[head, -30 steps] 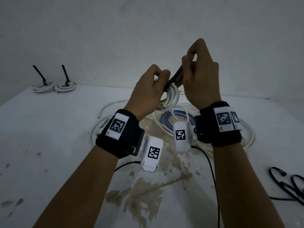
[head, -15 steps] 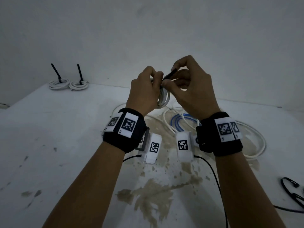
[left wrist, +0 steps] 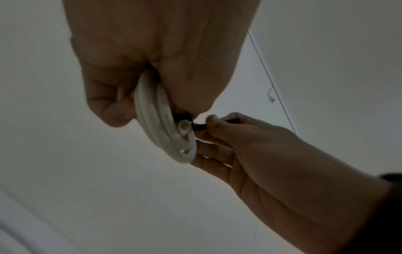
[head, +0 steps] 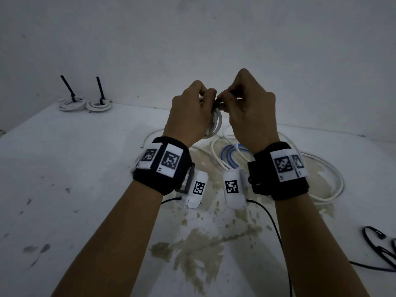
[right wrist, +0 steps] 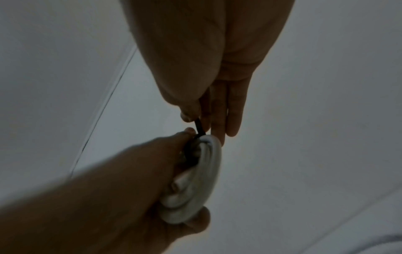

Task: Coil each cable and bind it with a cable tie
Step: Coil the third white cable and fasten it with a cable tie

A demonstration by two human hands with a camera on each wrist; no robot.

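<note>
My left hand (head: pixel 188 112): fingers curled round the small white coiled cable (left wrist: pixel 165 130), held up above the table.
My right hand (head: pixel 248 112): thumb and forefinger pinching the thin black plastic cable tie (right wrist: pixel 200 128) where it leaves the coil.
Doing it well: I judge I should pull the tie's tail straight away from the coil, clamping the loops so none slips out.
Around me: two white tied coils (head: pixel 85 102) far left; loose white cables (head: pixel 321 168) and a blue cable (head: pixel 230 152) lie below, on the stained white table (head: pixel 85 179).
In the way: nothing that I can see.
</note>
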